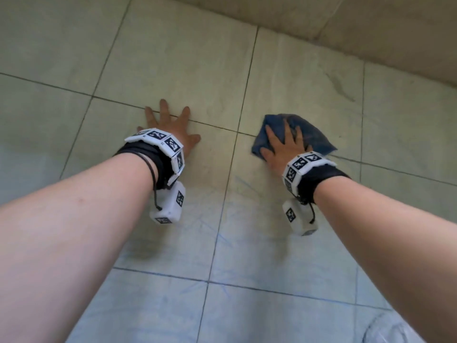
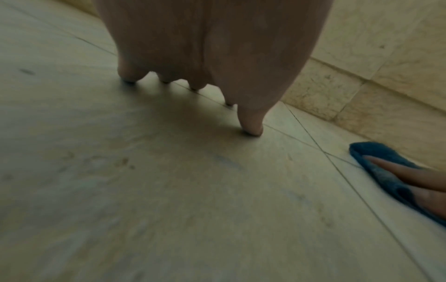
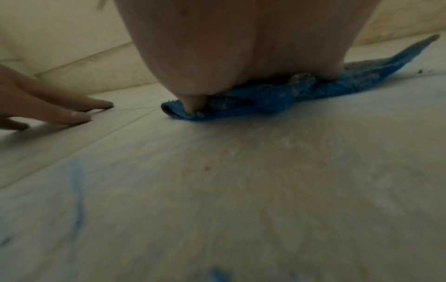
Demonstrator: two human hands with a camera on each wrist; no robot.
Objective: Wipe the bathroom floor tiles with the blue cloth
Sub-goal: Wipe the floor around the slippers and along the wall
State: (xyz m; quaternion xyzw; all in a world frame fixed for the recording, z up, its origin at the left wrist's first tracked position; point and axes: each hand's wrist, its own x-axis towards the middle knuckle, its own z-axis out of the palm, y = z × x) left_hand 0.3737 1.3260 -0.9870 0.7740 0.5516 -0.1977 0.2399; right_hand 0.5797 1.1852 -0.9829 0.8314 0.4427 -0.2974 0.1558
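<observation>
The blue cloth point(image 1: 314, 136) lies crumpled on the pale floor tiles point(image 1: 173, 58), near a crossing of grout lines. My right hand point(image 1: 284, 144) presses flat on top of it with straight, spread fingers. In the right wrist view the cloth point(image 3: 277, 95) bunches under the palm, and the thumb tip sits on its left edge. My left hand point(image 1: 170, 127) rests flat on the bare tile to the left, fingers spread, holding nothing. The left wrist view shows its fingertips point(image 2: 252, 129) on the floor and the cloth point(image 2: 386, 171) at the far right.
A beige tiled wall point(image 1: 371, 33) rises at the back right, close behind the cloth. Faint blue streaks point(image 1: 197, 219) mark the tiles nearer to me. A dark smear point(image 1: 341, 90) shows on the tile beyond the cloth.
</observation>
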